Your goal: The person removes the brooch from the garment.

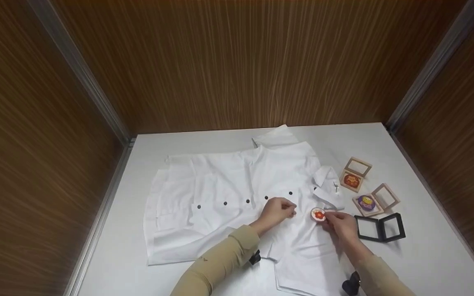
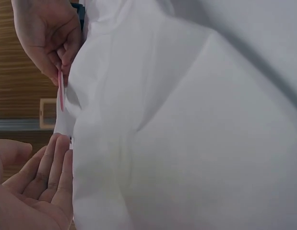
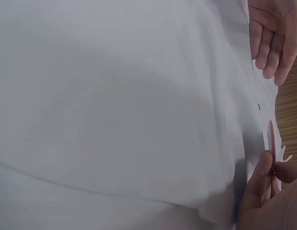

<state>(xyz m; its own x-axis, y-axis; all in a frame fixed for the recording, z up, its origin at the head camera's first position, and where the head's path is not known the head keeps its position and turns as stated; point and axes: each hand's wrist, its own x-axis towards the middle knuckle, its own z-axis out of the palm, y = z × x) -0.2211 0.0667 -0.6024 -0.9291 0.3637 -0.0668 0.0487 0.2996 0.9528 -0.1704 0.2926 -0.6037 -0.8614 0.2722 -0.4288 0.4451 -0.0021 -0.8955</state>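
Note:
A white shirt (image 1: 228,176) with dark buttons lies spread over the table. My right hand (image 1: 342,226) pinches a round badge (image 1: 318,214) with a red flower by its edge, over the upper part of the shirt near the collar. Edge-on, the badge (image 3: 271,139) shows as a thin disc with a pink-red rim between thumb and finger in the right wrist view. My left hand (image 1: 277,211) is over the shirt near the row of buttons, holding nothing; its fingers (image 2: 54,167) are loosely extended in the left wrist view.
To the right of the shirt stand two opened wooden frame boxes, one with an orange-red round piece (image 1: 351,180), one with a purple and yellow piece (image 1: 366,202). An opened black frame (image 1: 380,229) lies nearer me. Wood-grain panels (image 1: 237,65) enclose the white table (image 1: 430,255).

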